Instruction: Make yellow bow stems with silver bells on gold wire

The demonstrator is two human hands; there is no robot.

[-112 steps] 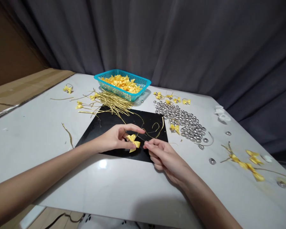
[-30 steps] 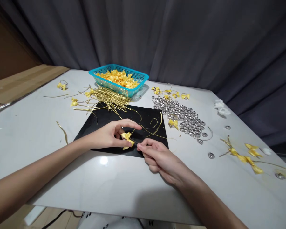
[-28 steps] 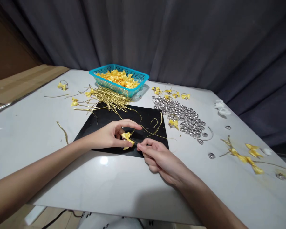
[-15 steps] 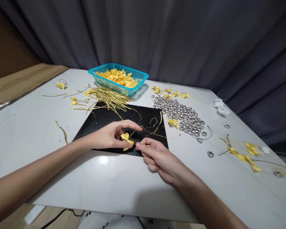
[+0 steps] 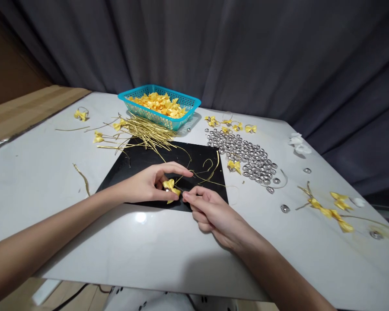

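My left hand [image 5: 151,185] pinches a small yellow ribbon bow [image 5: 170,187] between thumb and fingers over the near edge of a black mat [image 5: 139,162]. My right hand [image 5: 210,210] sits just right of the bow, its thumb and forefinger pinched on a thin gold wire [image 5: 199,180] that runs from the bow across the mat. The other fingers of the right hand are curled under.
A teal basket [image 5: 160,106] of yellow bows stands at the back, with a bundle of gold wires [image 5: 145,131] in front of it. Several silver beads [image 5: 246,155] lie heaped right of the mat. Loose bows [image 5: 327,211] and stray beads dot the white table [image 5: 155,255].
Both hands have drifted slightly left and closer together; the right fingertips now sit nearly against the bow. The camera has tilted a little, shifting the table contents.
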